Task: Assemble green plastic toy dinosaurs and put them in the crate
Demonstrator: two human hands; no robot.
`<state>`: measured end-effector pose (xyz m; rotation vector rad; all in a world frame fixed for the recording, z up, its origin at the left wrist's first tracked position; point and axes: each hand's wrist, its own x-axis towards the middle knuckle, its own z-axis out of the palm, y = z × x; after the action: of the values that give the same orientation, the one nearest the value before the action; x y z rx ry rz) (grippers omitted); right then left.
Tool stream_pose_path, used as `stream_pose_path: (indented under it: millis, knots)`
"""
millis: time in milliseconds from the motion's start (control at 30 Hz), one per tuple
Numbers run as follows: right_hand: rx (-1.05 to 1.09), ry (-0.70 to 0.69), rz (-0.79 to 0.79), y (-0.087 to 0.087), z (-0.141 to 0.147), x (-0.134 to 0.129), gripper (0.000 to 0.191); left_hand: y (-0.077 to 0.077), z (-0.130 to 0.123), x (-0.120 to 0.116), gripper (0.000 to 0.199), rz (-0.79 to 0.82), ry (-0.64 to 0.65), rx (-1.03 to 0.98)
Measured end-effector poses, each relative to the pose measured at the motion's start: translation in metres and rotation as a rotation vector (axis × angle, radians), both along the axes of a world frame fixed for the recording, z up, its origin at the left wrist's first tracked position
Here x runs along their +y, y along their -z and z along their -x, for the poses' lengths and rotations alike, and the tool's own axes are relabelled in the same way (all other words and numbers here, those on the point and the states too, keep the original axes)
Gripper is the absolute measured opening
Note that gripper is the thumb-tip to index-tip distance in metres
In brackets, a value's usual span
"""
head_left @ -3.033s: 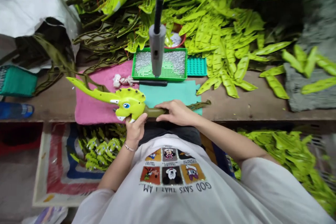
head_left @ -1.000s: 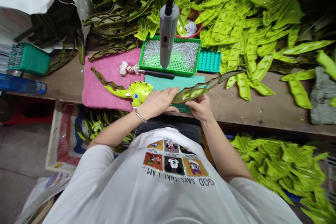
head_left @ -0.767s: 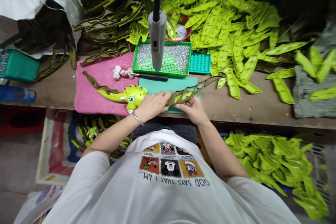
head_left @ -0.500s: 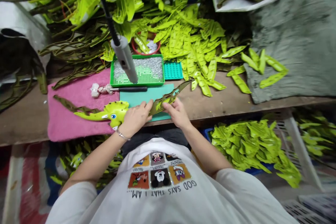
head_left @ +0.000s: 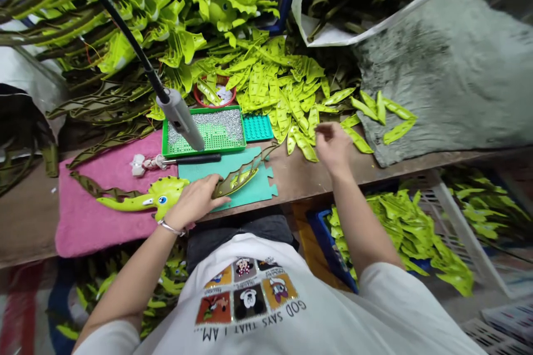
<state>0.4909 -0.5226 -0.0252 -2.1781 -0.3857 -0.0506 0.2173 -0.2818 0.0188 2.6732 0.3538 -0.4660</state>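
The left hand point(head_left: 194, 197) lies palm down on the base of an olive-and-lime leaf-shaped foam piece point(head_left: 235, 180); the pictures do not settle whether its fingers clasp the piece or only press it. The piece rests on a teal foam mat point(head_left: 260, 191) on a wooden workbench point(head_left: 325, 175). The right hand point(head_left: 331, 144) is raised at 2 o'clock from the left hand, loosely open and empty, above loose lime foam leaves point(head_left: 306, 147).

At 9 o'clock from the left hand, a lime foam dinosaur head point(head_left: 162, 199) lies on a pink towel point(head_left: 95, 227). At 12 o'clock from the mat stands a green rhinestone tray point(head_left: 204, 151), with a grey heat applicator point(head_left: 179, 119) hanging over it. At 3 o'clock from the right hand, a grey cloth point(head_left: 441, 72) lies beside the leaves. Below the bench at 5 o'clock, a blue crate point(head_left: 328, 247) holds lime foam pieces point(head_left: 400, 233).
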Motion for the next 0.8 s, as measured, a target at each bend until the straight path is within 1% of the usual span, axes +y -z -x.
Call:
stream_pose_path:
  millis: [33, 100, 167, 200, 267, 333, 400, 433, 500, 567, 600, 633, 667, 733, 767, 800]
  knots:
    - [-0.031, 0.085, 0.057, 0.001, -0.018, -0.003, 0.029, -0.002, -0.003, 0.002, 0.037, 0.024, 0.001, 0.026]
    - [-0.01, 0.174, 0.163, 0.004, -0.046, -0.005, 0.029, -0.006, -0.009, 0.006, 0.04, 0.082, 0.0, 0.045]
    - [0.015, 0.199, 0.224, 0.008, -0.064, -0.003, 0.029, -0.007, -0.01, 0.01, 0.045, 0.163, -0.019, 0.004]
    - [-0.006, 0.195, 0.235, 0.009, -0.07, 0.0, 0.029, -0.007, -0.01, 0.012, 0.048, 0.21, -0.038, -0.04]
    - [-0.095, 0.133, 0.236, 0.01, -0.073, 0.009, 0.029, -0.006, -0.007, 0.014, 0.05, 0.296, -0.083, -0.14]
    - [-0.189, -0.017, 0.263, 0.009, -0.07, 0.022, 0.031, -0.005, -0.004, 0.013, 0.049, 0.351, -0.125, -0.218]
    - [-0.248, -0.171, 0.365, 0.006, -0.063, 0.039, 0.034, -0.005, 0.0, 0.011, 0.047, 0.371, -0.146, -0.27]
    - [-0.263, -0.215, 0.441, 0.005, -0.059, 0.048, 0.036, -0.005, 0.002, 0.009, 0.046, 0.371, -0.15, -0.288]
    - [-0.265, -0.225, 0.591, 0.004, -0.055, 0.062, 0.04, -0.007, 0.007, 0.006, 0.045, 0.365, -0.159, -0.321]
    - [-0.242, -0.167, 0.661, 0.004, -0.055, 0.07, 0.04, -0.008, 0.015, 0.006, 0.044, 0.36, -0.179, -0.363]
    - [-0.234, -0.127, 0.648, 0.004, -0.056, 0.07, 0.039, -0.008, 0.019, 0.007, 0.043, 0.36, -0.193, -0.391]
    - [-0.236, -0.084, 0.598, 0.004, -0.059, 0.069, 0.039, -0.009, 0.023, 0.009, 0.042, 0.362, -0.212, -0.426]
    - [-0.244, -0.043, 0.511, 0.003, -0.062, 0.065, 0.039, -0.008, 0.027, 0.012, 0.04, 0.367, -0.235, -0.462]
    - [-0.252, 0.005, 0.263, -0.002, -0.064, 0.057, 0.036, -0.007, 0.034, 0.017, 0.037, 0.395, -0.304, -0.529]
    - [-0.234, -0.008, 0.127, -0.005, -0.061, 0.054, 0.033, -0.006, 0.036, 0.018, 0.037, 0.431, -0.352, -0.556]
    - [-0.19, -0.051, -0.004, -0.009, -0.054, 0.051, 0.03, -0.005, 0.036, 0.018, 0.038, 0.489, -0.405, -0.578]
